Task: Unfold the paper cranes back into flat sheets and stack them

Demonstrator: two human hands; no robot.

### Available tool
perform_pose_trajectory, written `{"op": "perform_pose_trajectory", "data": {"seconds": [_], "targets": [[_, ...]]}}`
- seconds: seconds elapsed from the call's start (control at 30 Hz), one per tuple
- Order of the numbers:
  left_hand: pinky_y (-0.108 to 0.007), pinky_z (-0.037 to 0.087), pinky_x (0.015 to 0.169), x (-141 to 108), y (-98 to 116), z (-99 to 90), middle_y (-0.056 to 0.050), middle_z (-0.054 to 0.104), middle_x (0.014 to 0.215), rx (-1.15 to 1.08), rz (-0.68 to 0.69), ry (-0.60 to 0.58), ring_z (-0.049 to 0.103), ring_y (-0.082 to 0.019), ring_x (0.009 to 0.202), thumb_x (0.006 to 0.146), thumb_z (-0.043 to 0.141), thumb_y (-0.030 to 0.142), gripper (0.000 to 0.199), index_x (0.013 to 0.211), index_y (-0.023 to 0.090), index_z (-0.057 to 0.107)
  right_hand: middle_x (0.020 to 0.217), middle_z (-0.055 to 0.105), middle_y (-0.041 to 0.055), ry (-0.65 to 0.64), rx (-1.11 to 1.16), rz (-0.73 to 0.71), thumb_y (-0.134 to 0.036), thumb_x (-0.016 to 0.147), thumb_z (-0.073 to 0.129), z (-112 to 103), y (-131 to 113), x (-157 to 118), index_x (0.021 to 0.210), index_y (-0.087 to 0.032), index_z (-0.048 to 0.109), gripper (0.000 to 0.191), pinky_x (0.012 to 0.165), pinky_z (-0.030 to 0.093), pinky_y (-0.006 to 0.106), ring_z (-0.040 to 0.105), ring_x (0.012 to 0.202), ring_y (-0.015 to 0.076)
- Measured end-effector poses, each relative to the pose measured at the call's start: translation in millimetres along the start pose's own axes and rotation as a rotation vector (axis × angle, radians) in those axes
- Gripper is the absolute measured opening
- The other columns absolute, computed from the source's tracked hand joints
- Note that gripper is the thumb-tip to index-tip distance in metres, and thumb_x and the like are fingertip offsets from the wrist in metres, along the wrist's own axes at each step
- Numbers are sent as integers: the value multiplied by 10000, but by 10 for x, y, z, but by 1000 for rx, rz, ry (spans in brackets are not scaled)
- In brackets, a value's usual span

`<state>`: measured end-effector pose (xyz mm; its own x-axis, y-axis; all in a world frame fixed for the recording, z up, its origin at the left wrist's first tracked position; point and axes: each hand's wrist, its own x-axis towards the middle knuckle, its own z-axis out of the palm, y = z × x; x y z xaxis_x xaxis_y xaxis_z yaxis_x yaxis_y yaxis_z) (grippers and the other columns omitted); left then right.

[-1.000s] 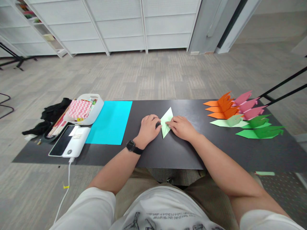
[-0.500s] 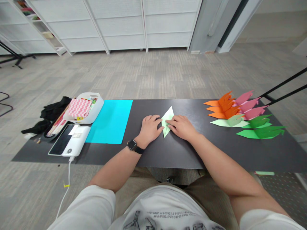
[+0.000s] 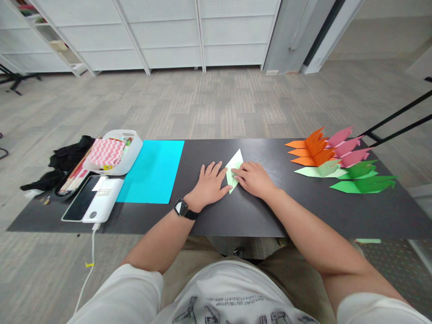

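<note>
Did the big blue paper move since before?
No, the blue paper hasn't moved: it lies at the same spot along the far edge of the dark table.

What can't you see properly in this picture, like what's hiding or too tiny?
All in the head view:
- Part of the light green paper: hidden under the right hand.
- What lies beneath the pink zigzag cloth: covered by it.
- Watch display: too small.
- Lower part of the shirt print: cut off by the bottom edge.
</note>
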<state>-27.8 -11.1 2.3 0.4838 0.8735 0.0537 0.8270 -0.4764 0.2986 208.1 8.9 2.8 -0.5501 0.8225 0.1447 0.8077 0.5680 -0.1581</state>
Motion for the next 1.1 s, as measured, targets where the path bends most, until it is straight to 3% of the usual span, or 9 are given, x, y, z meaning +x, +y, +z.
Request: {"op": "perform_pose_trajectory", "data": {"seconds": [0.37,0.7,0.8,0.9,1.0,1.1], "targets": [[-756,161,1304,5,-62,10,-183,289,1774,-3,22,-71,236,-459,1647,983,662,588,794,1654,254,402,1104,703,121,5,-2,-7,-426,1063,592,16,15,3,1369,-256,727,375,868,379,417,571,1026,303],[-734,159,1319,37,-84,-20,-158,354,1747,-54,6,-18,254,-434,1644,944,720,605,740,1571,272,512,1089,696,120,3,1,-1,-433,1061,600,16,16,11,1359,-246,725,373,864,378,415,578,1016,301],[-669,204,1337,69,-67,-57,-128,448,1691,-92,41,44,342,-387,1610,962,727,542,588,1467,269,599,1088,693,120,4,1,1,-429,1064,595,19,19,12,1361,-247,724,372,864,374,413,576,1016,298],[-536,353,1300,109,-47,-77,-106,598,1531,-152,139,94,527,-312,1464,957,763,438,431,1331,251,661,1080,690,117,4,1,2,-410,1069,585,18,21,11,1365,-244,721,365,865,372,411,573,1017,296],[-484,458,1210,134,-42,-61,-103,652,1432,-174,205,85,610,-292,1340,946,781,388,401,1296,231,662,1077,690,113,0,12,-1,-394,1063,601,19,21,11,1369,-252,723,359,872,376,408,575,1026,294],[-484,474,1184,141,-47,-33,-95,659,1418,-166,224,67,616,-296,1315,931,803,376,418,1298,229,667,1079,693,115,3,32,-4,-373,1067,597,28,30,11,1361,-259,734,344,876,387,406,584,1032,295]]}}
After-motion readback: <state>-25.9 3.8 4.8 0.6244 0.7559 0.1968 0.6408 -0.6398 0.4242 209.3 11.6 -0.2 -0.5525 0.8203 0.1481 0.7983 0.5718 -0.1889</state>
